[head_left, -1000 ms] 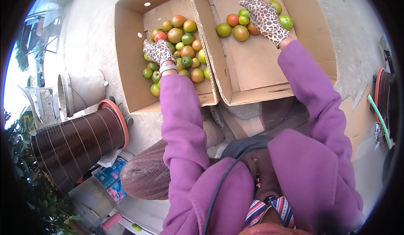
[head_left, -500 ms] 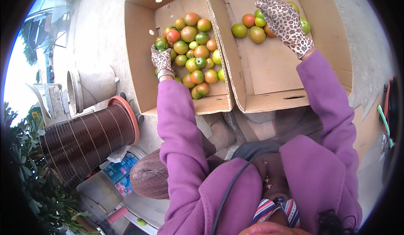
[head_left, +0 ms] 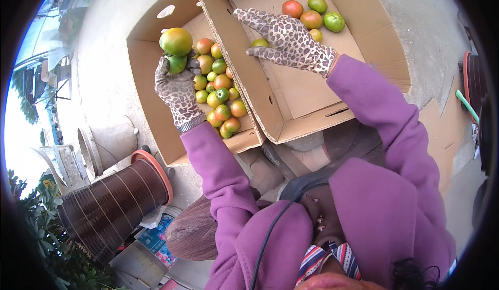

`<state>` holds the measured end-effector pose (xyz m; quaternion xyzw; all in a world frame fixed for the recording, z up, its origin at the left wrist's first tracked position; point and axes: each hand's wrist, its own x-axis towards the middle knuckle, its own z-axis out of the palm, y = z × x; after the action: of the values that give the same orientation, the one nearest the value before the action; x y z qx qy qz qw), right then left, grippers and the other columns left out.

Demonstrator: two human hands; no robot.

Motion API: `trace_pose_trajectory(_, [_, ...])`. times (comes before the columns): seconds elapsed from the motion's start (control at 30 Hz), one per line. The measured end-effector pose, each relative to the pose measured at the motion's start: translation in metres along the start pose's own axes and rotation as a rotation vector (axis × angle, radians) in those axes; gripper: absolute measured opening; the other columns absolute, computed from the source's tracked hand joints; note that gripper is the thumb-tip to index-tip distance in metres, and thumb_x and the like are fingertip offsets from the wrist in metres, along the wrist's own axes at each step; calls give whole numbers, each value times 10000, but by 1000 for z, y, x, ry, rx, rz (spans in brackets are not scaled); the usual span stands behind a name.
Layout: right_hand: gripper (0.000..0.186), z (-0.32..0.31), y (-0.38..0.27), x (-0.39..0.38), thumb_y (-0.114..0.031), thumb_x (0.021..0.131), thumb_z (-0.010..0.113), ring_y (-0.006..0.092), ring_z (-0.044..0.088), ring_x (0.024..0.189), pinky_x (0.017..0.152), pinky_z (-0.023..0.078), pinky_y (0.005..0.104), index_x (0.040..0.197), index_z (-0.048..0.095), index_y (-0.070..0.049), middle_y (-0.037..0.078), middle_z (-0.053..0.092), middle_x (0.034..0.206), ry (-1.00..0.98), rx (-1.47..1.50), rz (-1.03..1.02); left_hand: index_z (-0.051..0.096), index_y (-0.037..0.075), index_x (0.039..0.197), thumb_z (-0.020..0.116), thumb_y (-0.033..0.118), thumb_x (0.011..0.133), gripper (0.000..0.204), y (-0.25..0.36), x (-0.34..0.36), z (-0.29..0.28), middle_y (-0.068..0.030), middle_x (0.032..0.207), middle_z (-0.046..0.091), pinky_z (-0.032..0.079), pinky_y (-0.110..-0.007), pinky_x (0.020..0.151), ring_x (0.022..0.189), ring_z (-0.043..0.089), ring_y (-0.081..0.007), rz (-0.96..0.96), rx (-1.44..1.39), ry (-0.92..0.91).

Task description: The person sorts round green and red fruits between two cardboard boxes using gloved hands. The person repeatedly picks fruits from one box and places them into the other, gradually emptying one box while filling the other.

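Two large green-and-orange tomatoes (head_left: 175, 41) are gripped in my left hand (head_left: 176, 90), which wears a leopard-print glove and is raised above the left cardboard box (head_left: 148, 74). Several green to orange tomatoes (head_left: 221, 94) lie in that box, beside the hand. Over the right cardboard box (head_left: 306, 90), my right hand (head_left: 288, 39), gloved alike, has its fingers spread. A green tomato (head_left: 260, 43) shows between its thumb and fingers, apparently lying beneath it. Beyond the hand, a red tomato (head_left: 292, 9) and several greener ones rest on the box bottom, partly covered by the glove.
The two boxes stand side by side on a concrete floor. To the left are a dirty white bucket (head_left: 114, 143) and a brown ribbed pot (head_left: 112, 201) with an orange rim, both on their sides. Leafy plants (head_left: 67, 253) grow at lower left. Flat cardboard (head_left: 434, 139) lies at right.
My left hand has lifted up out of the tomatoes, now holding two. My right hand has shifted left across its box with fingers spread. The whole view has turned slightly.
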<state>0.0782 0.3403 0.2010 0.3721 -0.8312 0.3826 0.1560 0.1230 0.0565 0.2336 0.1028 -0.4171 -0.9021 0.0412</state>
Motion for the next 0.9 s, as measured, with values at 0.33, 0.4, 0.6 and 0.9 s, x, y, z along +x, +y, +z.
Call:
trace_pose_trajectory(0.33, [708, -16, -20, 1, -181, 769, 786, 208, 548, 1170, 975, 476, 354, 1372, 433, -68, 99, 540, 1276, 82, 451, 149, 512, -41, 1212, 392, 551, 948, 659, -61, 7, 41, -197, 884, 649, 525, -401, 577, 654, 626, -328, -365, 164, -376])
trace_pose_trajectory(0.4, [710, -14, -11, 2, -243, 771, 773, 222, 550, 1173, 968, 476, 347, 1373, 432, -81, 98, 539, 1287, 90, 555, 224, 497, -45, 1227, 375, 585, 946, 700, -72, 16, 36, -213, 946, 643, 531, -416, 606, 690, 630, -341, -243, 285, -236])
trace_pose_trajectory(0.6, [568, -19, 48, 20, -219, 791, 767, 160, 597, 1037, 880, 521, 303, 1271, 516, -49, 85, 613, 1128, 248, 450, 588, 321, -76, 1364, 462, 371, 984, 604, -50, 26, 36, -307, 1270, 453, 507, -460, 896, 1073, 564, -410, 242, 402, 216])
trace_pose_trajectory(0.9, [620, 57, 116, 59, -458, 761, 691, 322, 632, 1030, 902, 489, 406, 1198, 573, -34, 177, 661, 1094, -231, -91, 752, 265, -113, 1370, 469, 188, 959, 549, -54, 41, -5, -347, 1262, 452, 526, -492, 883, 1055, 570, -468, 194, 290, 410])
